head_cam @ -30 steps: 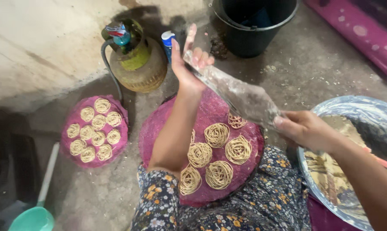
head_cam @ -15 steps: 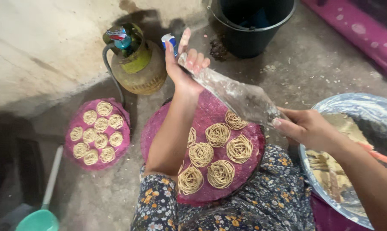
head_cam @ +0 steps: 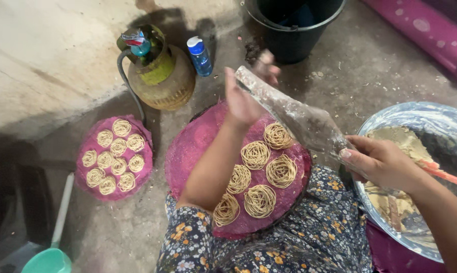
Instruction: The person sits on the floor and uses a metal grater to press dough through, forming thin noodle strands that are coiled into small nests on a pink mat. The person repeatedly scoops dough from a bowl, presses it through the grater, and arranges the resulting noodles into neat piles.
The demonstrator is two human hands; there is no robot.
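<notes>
The floury clear plastic piping bag (head_cam: 294,114) sits right in the middle of the action, stretched slantwise above the round magenta mat (head_cam: 193,146) on the person's lap. The left hand (head_cam: 246,93) is up at the far, narrow end of the bag, fingers curled around it in a grip, though the tips are blurred. The right hand (head_cam: 382,162) pinches the near, wide end, fingers clamped tight on the bunched plastic. Under the bag, six pale coiled noodle nests (head_cam: 259,199) lie on the mat, close together, some touching. The mat rests on the dark floral-print cloth (head_cam: 334,237) over the person's knees.

Out to the right, just beside the right hand, stands a wide metal basin (head_cam: 415,119) holding tan dough (head_cam: 398,139), with an orange-handled utensil (head_cam: 448,177) lying in it. To the left on the concrete floor (head_cam: 380,65) lies a smaller magenta mat (head_cam: 84,189) fully loaded with more coils. Beyond it stands a yellowish gas cylinder (head_cam: 163,78), a small blue bottle (head_cam: 199,55) just beside it, and a black bucket (head_cam: 294,35) farther right. A teal scoop (head_cam: 46,260) sits at bottom left.
</notes>
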